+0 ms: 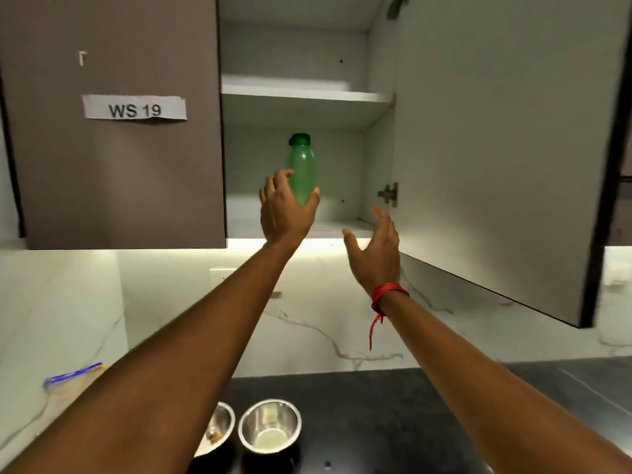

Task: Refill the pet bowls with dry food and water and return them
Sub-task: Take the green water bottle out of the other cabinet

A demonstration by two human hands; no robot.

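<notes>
A green plastic bottle (301, 165) with a dark green cap stands upright on the lower shelf of the open wall cabinet (304, 97). My left hand (285, 208) is wrapped around the bottle's lower part, fingers on its left and thumb on its right. My right hand (376, 251) hovers open just right of it, below the shelf edge, holding nothing. Two steel bowls sit on the dark counter (376, 422) below. The right bowl (270, 427) shows a pale bottom. The left bowl (219, 429) is half hidden by my left arm and holds a few brown bits.
The cabinet door (496, 148) stands open to the right, close to my right hand. A shut door labelled WS 19 (135, 109) is on the left. A clear bag with a blue zip strip (73, 374) lies at the left on the marble surface.
</notes>
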